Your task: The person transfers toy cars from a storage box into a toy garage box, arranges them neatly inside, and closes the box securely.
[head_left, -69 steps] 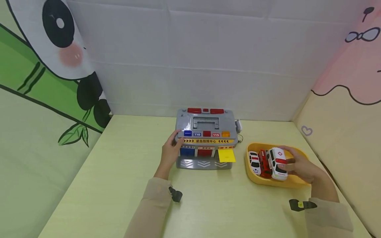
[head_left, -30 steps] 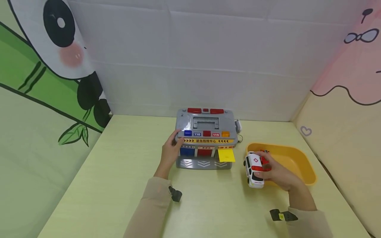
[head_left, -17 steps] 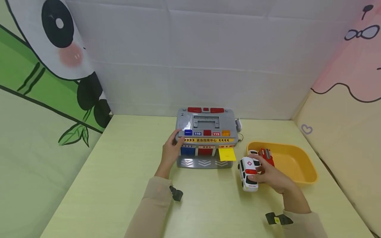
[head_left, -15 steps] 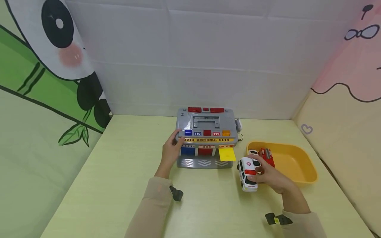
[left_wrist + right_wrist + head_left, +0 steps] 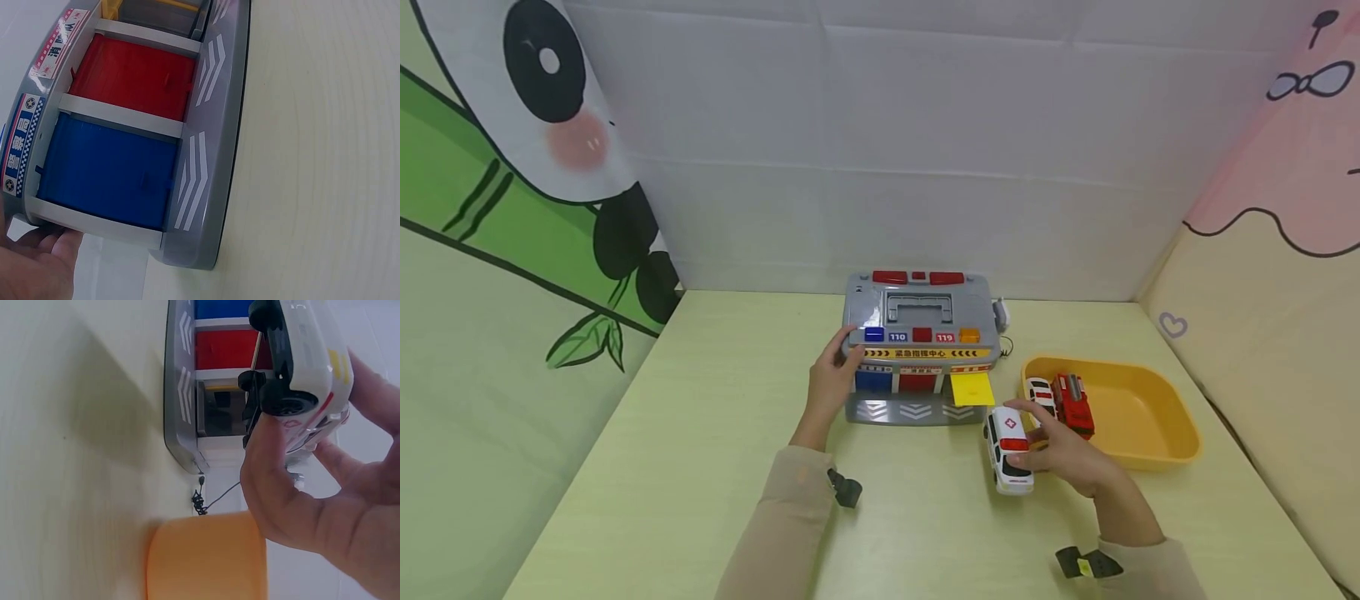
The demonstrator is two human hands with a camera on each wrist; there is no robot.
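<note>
My right hand (image 5: 1071, 458) holds a white toy ambulance (image 5: 1004, 429) with a red stripe, thumb on one side and fingers on the other. In the right wrist view the ambulance (image 5: 312, 347) is raised and tilted, wheels showing, ahead of the fingers. A grey toy garage (image 5: 865, 310) stands at the back of the table, its yellow door (image 5: 972, 392) swung up over the right bay. Its blue door (image 5: 106, 169) and red door (image 5: 134, 75) are closed. My left hand (image 5: 829, 383) grips the garage's left side; its fingers are partly hidden behind it.
A yellow tray (image 5: 1138, 417) right of the garage holds a white toy police car (image 5: 1041, 392) and a red toy fire truck (image 5: 1073, 406). A dark cord (image 5: 199, 503) hangs at the garage's right side. Printed cloth walls rise behind and beside the table (image 5: 917, 525).
My right hand has lifted the ambulance out of the yellow tray and carried it left, close to the garage's front right corner. My left hand has stayed on the garage.
</note>
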